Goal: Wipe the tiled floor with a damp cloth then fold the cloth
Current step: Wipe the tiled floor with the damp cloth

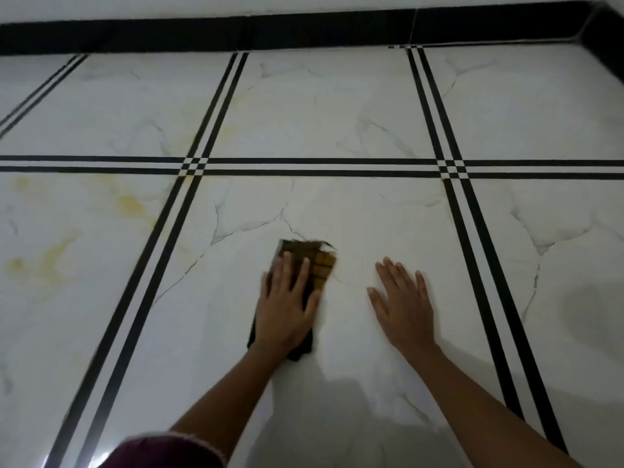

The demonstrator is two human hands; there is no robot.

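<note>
While left hand (286,310) presses brown cloth (322,265) straight-fingered, right hand (403,298) flat on tile (371,214), empty: even pressure, sweep left toward yellow stains (130,204).

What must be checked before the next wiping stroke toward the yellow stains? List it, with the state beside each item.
1. Left hand pressed flat on the cloth: ok.
2. Right hand braced flat on the floor, apart from the cloth: ok.
3. Cloth damp enough: cannot tell.
4. Yellow stains on the tile to the left wiped away: not ok, they are plainly visible.
5. Cloth's far edge lying smooth: cannot tell, it is blurred.
</note>
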